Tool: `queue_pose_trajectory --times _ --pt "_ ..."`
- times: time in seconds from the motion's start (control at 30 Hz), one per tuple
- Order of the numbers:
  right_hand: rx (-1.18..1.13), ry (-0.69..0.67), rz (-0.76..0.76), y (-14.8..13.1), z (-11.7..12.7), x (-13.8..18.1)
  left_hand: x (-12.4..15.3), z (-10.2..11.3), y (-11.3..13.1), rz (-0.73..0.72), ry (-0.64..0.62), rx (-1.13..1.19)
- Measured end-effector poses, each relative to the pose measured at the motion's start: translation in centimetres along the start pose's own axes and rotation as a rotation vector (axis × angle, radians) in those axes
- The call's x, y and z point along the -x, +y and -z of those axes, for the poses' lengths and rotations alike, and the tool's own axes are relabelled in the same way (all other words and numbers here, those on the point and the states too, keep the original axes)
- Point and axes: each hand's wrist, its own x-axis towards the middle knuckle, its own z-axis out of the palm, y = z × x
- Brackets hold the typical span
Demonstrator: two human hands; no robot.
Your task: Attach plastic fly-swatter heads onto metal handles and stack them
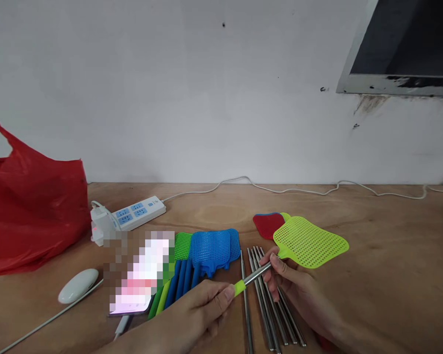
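Note:
Between my hands is a yellow-green fly swatter (310, 242) with a perforated head and a short metal shaft. My left hand (210, 305) is closed around its yellow-green handle. At the other end, my right hand (288, 275) pinches the neck where the shaft meets the head. Below the swatter lie several metal rods (269, 309), partly hidden by my right hand. Blue swatter heads (210, 248) and a green swatter head (183, 246) are left of the rods, with blue handles (182, 280) in front of them. A red swatter head (268, 225) lies behind the yellow-green one.
A red plastic bag (33, 211) stands at the left. Nearby are a white power strip (143, 211), a white mouse (78, 286) and a lit phone (143, 275), partly blurred. A white cable (291, 190) runs along the wall at the back of the wooden table (391, 255).

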Motion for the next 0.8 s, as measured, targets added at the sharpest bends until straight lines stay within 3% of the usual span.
queue_pose_trajectory --times 0.07,0.13,0.2,0.33,0.43,0.6,0.8 --pt "0.006 0.022 -0.015 -0.4 0.3 -0.2 -0.3 0.4 -0.4 0.137 -0.077 0.151" --pt "0.012 0.077 -0.002 -0.8 0.7 -0.5 -0.3 0.7 -1.0 0.182 -0.085 0.203" --pt "0.021 0.135 0.021 -1.2 1.2 -0.9 0.0 0.9 -1.5 0.134 -0.030 0.131" --pt "0.002 0.256 0.131 -2.2 2.0 -1.8 0.8 1.0 -1.8 -0.090 0.132 -0.227" --pt "-0.068 0.352 0.221 -2.6 2.7 -2.4 0.8 0.8 -1.6 -0.164 0.257 -0.440" --pt "0.004 0.338 0.125 -1.7 3.0 -2.5 -0.2 0.6 -1.0 -0.178 0.325 -0.668" --pt "0.039 0.267 0.033 -1.1 2.5 -2.0 -1.9 0.9 -2.0 -0.233 0.402 -0.736"
